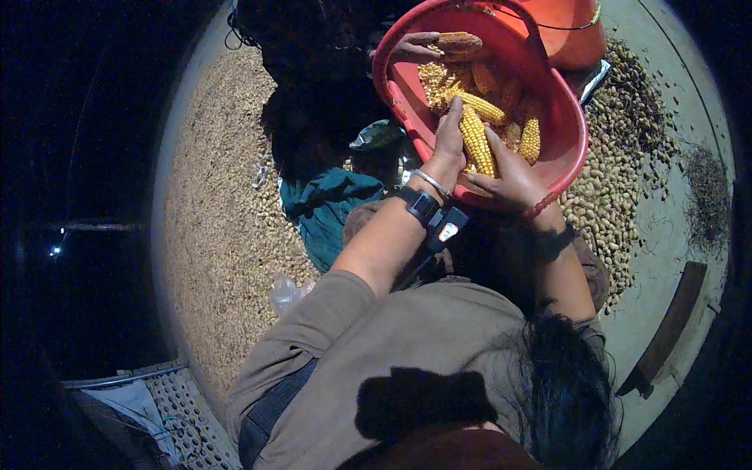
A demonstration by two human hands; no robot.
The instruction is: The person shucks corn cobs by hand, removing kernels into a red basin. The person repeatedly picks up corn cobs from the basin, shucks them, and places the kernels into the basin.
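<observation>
My left hand [450,140] and my right hand [516,171] both grip one yellow ear of corn [477,141], over the near side of a red plastic basket [578,126]. The left thumb lies along the ear's upper end, while the right hand wraps its lower end. Just beyond it, a second yellow ear [483,107] lies inside the basket. Another ear [530,141] leans to the right of my right hand. Loose kernels [433,79] and bare-looking cobs [486,77] fill the basket's far part.
Another person's hand [414,48] holds a cob [459,42] at the basket's far left. An orange bucket [567,35] stands behind. Peanuts in shells [605,194] cover the floor at right, with a pale spread of nuts [223,223] at left. A dark wooden board [670,329] lies right.
</observation>
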